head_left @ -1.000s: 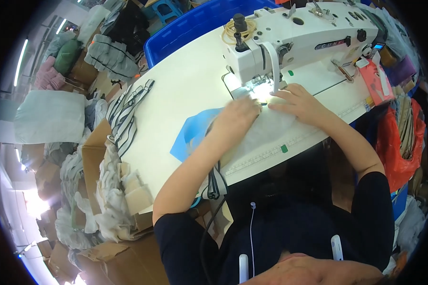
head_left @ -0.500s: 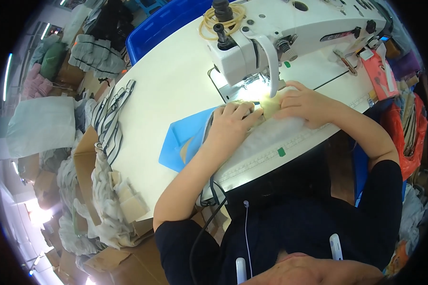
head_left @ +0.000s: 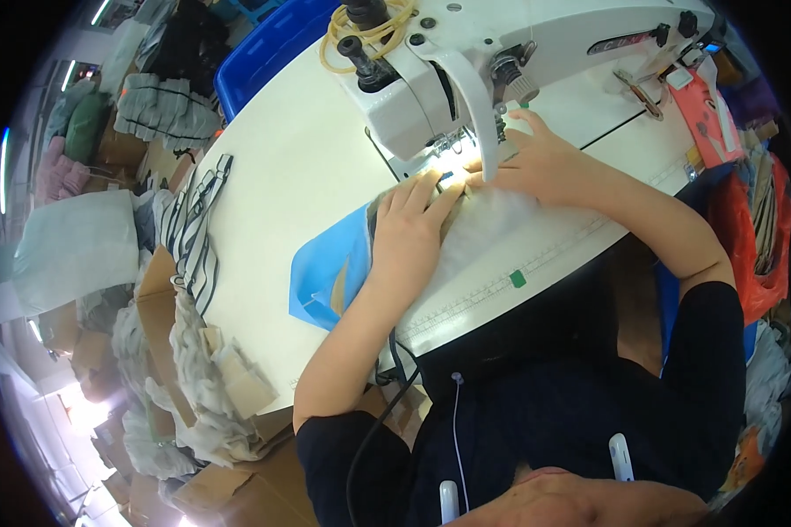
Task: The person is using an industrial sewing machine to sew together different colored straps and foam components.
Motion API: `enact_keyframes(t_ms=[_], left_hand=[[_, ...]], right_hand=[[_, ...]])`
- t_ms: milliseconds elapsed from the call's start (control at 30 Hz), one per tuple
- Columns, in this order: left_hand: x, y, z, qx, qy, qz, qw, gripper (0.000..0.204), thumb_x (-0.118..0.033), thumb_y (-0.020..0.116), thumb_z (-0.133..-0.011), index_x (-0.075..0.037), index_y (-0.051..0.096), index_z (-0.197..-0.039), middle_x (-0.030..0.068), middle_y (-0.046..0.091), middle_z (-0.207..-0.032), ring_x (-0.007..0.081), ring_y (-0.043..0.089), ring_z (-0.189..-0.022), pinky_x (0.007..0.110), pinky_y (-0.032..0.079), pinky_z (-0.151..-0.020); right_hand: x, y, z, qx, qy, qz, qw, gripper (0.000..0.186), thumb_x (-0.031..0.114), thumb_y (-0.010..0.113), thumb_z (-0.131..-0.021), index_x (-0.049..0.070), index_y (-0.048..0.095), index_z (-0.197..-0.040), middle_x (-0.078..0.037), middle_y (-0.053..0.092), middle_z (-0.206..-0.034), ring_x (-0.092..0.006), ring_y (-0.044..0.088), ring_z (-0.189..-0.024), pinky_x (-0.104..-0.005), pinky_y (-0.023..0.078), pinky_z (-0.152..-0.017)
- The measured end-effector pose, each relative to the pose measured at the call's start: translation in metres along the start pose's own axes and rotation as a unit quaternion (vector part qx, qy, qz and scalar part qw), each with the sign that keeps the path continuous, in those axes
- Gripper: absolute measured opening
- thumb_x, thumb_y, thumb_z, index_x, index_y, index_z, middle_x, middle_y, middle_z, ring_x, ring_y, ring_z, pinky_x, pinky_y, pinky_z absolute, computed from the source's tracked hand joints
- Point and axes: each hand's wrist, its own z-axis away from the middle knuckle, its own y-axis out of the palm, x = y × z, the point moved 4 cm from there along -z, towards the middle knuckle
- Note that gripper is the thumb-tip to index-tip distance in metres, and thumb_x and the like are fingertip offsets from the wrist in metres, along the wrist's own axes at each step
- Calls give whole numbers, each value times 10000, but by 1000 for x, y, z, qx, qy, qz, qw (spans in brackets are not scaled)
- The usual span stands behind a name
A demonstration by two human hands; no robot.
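Note:
Layered fabric lies under the needle area of a white sewing machine (head_left: 404, 119), where a bright lamp washes out detail. The fabric shows a blue piece (head_left: 325, 268) at left and a whitish sheer part (head_left: 492, 224) nearer me. My left hand (head_left: 409, 228) rests palm down on the layers with its fingers stretched toward the presser foot (head_left: 453, 158). Beside the needle, my right hand (head_left: 540, 162) has thumb and forefinger closed at the fabric's edge, its outer finger sticking up. The machine's white curved lever and the glare partly hide those fingertips.
Striped straps (head_left: 193, 228) lie on the table's left edge. A ruler strip (head_left: 466, 303) runs along the near edge. Small snips (head_left: 639, 95) and a pink card (head_left: 705, 119) lie at right. A blue bin (head_left: 246, 66) stands behind; cardboard boxes (head_left: 156, 303) with grey cloth stand at left.
Both hands have moved nearer the needle, the fabric with them. The yellowish piece that showed between them is now hidden. My view has shifted slightly, so the machine looks lower and further left.

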Motion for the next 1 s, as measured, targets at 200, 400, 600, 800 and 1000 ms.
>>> enact_keyframes(t_ms=[200,400,600,800,1000], left_hand=[[6,5,-3,2,-32,-15,999,266,-139,640,-828,-160,674,-1091,90,594,-1152,261,548,-1125,417,416,-936],[3,3,-9,-8,-21,-25,999,331,-61,628,-806,-164,676,-1118,56,598,-1056,256,577,-1057,395,431,-898],[4,3,-9,28,-53,-14,998,217,-141,644,-843,-144,675,-1058,84,600,-1133,269,553,-1114,418,415,-928],[7,4,-9,0,-33,-20,999,329,-57,619,-808,-157,676,-1115,66,609,-1073,272,567,-1067,394,423,-914],[5,6,-2,-15,-12,-32,999,252,-87,624,-815,-115,672,-1060,101,591,-1169,281,529,-1156,439,398,-972]], right_hand=[[-13,17,-2,-34,26,-31,999,474,-32,624,-755,238,664,-1143,97,648,-959,-162,495,-1054,-542,236,-1119],[-15,12,-1,-25,56,-40,997,520,-70,614,-734,265,666,-1128,94,630,-960,-170,495,-1072,-546,228,-1130],[-18,15,-4,24,61,-29,997,507,-76,601,-746,262,669,-1117,90,607,-988,-160,492,-1114,-553,217,-1140],[-18,19,-5,-4,83,-36,996,506,-49,632,-730,258,673,-1130,76,625,-1036,-172,493,-1125,-561,187,-1154],[1,5,-3,-7,53,-29,998,521,9,702,-682,240,670,-1148,118,620,-1194,-162,508,-1065,-582,180,-1151]])
